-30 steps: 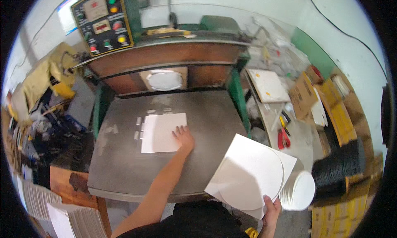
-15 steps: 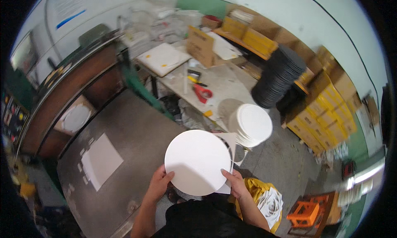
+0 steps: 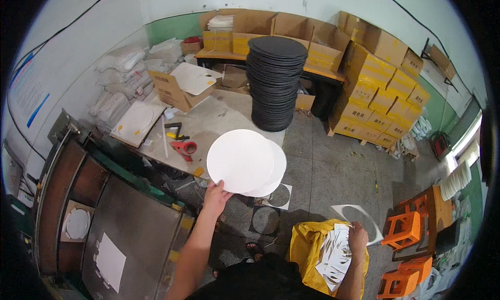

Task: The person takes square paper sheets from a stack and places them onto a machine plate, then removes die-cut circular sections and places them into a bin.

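My left hand (image 3: 216, 194) holds a white cardboard disc (image 3: 239, 160) by its lower edge, just above a stack of the same white discs (image 3: 277, 167) that peeks out behind it. My right hand (image 3: 358, 235) grips a white offcut sheet with a round hole (image 3: 357, 218) over a yellow sack (image 3: 307, 242) stuffed with similar white scraps (image 3: 333, 255). The green press table (image 3: 135, 232) lies at the lower left with a white square sheet (image 3: 111, 262) on it.
A tall stack of black discs (image 3: 273, 83) stands on the floor beyond a white work table (image 3: 208, 125) carrying a red tool (image 3: 183, 148). Yellow cartons (image 3: 380, 86) line the back wall. Orange stools (image 3: 403, 232) stand at the right. White sacks (image 3: 122, 76) pile at left.
My view has swung right, away from the press. Both hands held the disc before; now the left holds it alone over the stack and the right has taken an offcut sheet to the yellow sack.
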Action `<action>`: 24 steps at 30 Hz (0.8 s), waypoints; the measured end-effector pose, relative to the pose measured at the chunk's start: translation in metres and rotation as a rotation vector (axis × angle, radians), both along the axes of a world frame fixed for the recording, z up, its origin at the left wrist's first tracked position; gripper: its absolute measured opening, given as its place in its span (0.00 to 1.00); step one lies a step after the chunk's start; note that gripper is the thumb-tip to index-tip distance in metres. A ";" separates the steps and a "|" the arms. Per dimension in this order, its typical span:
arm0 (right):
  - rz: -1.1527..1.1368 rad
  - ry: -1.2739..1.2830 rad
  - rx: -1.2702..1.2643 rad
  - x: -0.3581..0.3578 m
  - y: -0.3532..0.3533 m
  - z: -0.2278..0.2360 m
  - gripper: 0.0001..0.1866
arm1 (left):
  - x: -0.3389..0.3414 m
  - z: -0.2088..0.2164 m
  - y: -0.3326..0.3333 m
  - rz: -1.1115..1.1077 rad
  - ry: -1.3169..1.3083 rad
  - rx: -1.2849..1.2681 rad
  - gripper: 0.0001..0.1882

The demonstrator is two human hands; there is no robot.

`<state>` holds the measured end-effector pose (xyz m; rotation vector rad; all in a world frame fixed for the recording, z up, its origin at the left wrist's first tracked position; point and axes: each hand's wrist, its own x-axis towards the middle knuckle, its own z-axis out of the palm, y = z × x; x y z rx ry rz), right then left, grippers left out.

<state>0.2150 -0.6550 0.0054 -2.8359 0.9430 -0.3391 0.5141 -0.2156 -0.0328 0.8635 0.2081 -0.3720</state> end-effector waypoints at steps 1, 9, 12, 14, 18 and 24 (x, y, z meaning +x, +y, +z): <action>-0.102 0.055 -0.042 -0.008 -0.012 -0.017 0.09 | 0.013 -0.002 -0.019 -0.001 0.032 0.024 0.23; -0.563 0.543 0.433 -0.102 -0.040 -0.237 0.33 | 0.044 -0.035 -0.082 0.065 0.144 0.336 0.17; -0.442 0.617 0.631 -0.110 -0.023 -0.300 0.28 | 0.041 -0.029 -0.083 0.070 0.120 0.349 0.18; -0.345 0.705 0.770 -0.093 -0.009 -0.337 0.24 | 0.045 -0.027 -0.083 0.040 0.129 0.255 0.19; -0.442 0.572 1.546 -0.012 0.033 -0.350 0.21 | 0.020 -0.021 -0.039 -0.024 0.083 0.338 0.25; 0.004 0.848 1.510 0.143 0.092 -0.321 0.18 | -0.146 -0.044 0.074 0.172 0.061 0.767 0.19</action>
